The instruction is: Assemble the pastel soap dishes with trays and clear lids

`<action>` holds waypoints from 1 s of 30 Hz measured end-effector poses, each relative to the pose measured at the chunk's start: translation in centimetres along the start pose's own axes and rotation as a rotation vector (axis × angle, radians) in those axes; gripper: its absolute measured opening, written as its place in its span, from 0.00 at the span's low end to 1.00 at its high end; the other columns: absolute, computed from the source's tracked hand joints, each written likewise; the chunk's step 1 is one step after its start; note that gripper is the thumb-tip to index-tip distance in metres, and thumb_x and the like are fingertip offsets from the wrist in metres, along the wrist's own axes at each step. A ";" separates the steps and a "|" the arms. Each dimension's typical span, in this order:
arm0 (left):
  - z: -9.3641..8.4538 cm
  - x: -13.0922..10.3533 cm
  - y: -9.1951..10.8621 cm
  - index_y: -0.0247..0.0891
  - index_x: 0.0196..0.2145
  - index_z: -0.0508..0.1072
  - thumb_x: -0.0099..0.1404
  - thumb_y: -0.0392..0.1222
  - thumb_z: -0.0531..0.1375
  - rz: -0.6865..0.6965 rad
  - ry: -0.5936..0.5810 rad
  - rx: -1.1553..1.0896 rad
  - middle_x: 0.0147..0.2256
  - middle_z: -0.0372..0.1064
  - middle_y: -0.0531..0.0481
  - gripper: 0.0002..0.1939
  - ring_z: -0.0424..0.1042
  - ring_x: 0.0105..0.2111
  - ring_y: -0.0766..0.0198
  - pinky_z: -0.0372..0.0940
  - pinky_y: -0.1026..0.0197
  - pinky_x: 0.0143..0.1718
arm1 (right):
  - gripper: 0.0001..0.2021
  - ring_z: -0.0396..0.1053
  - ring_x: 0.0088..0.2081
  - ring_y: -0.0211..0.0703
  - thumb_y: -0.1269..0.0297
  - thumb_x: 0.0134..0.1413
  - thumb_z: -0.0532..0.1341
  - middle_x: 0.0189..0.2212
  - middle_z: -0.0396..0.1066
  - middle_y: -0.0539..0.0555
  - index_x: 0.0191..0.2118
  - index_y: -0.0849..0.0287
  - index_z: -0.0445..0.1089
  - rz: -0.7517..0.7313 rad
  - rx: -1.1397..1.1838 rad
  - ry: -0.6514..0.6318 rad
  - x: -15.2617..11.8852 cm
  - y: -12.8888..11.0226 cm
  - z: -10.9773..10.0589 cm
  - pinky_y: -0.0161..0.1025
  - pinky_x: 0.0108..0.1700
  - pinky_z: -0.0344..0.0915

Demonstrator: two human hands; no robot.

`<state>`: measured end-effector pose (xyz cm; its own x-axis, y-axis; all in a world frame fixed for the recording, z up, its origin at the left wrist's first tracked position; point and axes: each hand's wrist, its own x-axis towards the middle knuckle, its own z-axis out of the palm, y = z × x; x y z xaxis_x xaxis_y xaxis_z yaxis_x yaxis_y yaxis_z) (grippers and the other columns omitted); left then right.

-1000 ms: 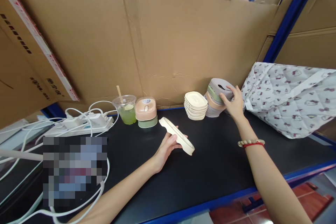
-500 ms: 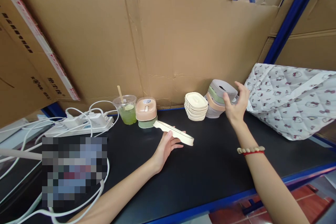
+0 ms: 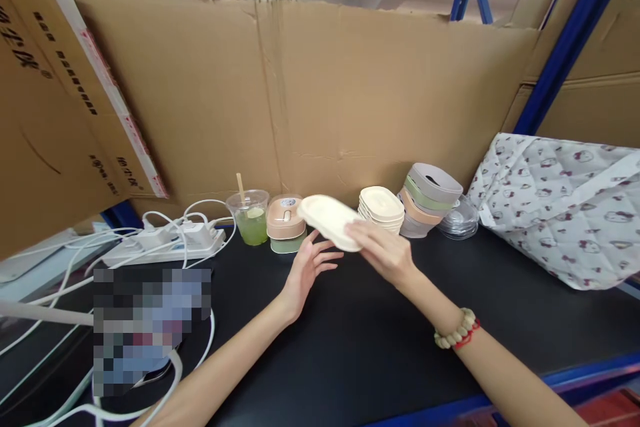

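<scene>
Hands (image 3: 383,253) around a smooth, cream, rounded lid (image 3: 330,220).

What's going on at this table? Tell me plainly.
A person's right hand grips a flat cream piece by one end, above the black tabletop. The left hand is open close by; whether it touches the piece is unclear. Behind stand a stack of similar cream pieces, a grey, green and peach stack, and a peach-and-green container beside a green drink.

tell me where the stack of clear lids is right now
In the head view, the clear lids sit on the right side of the black table, between the leaning colored stack and the patterned bag.
</scene>
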<state>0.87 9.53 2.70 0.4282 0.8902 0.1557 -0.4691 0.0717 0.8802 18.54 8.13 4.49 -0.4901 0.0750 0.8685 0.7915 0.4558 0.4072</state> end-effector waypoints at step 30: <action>-4.9 2.2 3.1 0.32 0.60 0.58 0.60 0.41 0.54 0.394 0.298 1.842 0.63 0.43 0.38 0.31 0.40 0.63 0.40 0.49 0.41 0.57 | 0.19 0.65 0.34 0.31 0.60 0.61 0.48 0.31 0.68 0.54 0.36 0.59 0.75 0.315 -0.234 -0.189 -3.7 5.9 0.6 0.27 0.30 0.60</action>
<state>-3.44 13.93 3.59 0.2951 0.7862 0.5429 0.8796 -0.4454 0.1669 24.83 11.06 3.48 -0.2522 0.3490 0.9026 0.9639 0.1734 0.2023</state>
